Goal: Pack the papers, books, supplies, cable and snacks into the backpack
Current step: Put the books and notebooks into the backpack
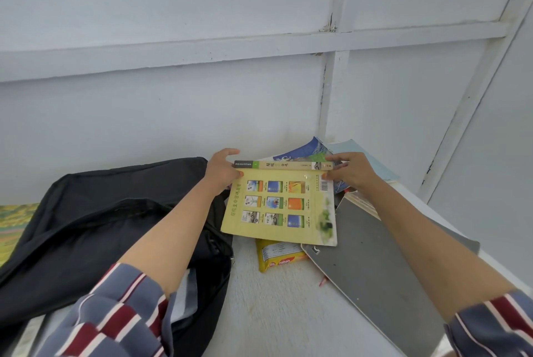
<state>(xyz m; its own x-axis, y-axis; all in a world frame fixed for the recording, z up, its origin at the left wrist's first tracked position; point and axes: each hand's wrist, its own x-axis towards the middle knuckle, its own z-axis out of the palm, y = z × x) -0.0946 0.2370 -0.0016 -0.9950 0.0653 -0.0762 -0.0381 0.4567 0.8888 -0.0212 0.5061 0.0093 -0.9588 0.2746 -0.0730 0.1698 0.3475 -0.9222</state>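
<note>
A pale yellow book (281, 206) with small cover pictures is held tilted above the table, spine away from me. My left hand (222, 170) grips its far left corner and my right hand (353, 173) grips its far right corner. The black backpack (95, 212) lies open on the left, with white papers (184, 296) showing inside its mouth. Under the book lies a yellow snack packet (277, 258). A blue-covered book (300, 153) and a light blue one (372, 163) lie behind it by the wall.
A dark grey folder (372, 264) lies at an angle on the right of the white table (274, 313), over an open book's pages (362, 203). A red pen tip (323, 281) pokes out beside it. Pale panelled walls close in the corner. A green patterned cloth (14, 224) is at far left.
</note>
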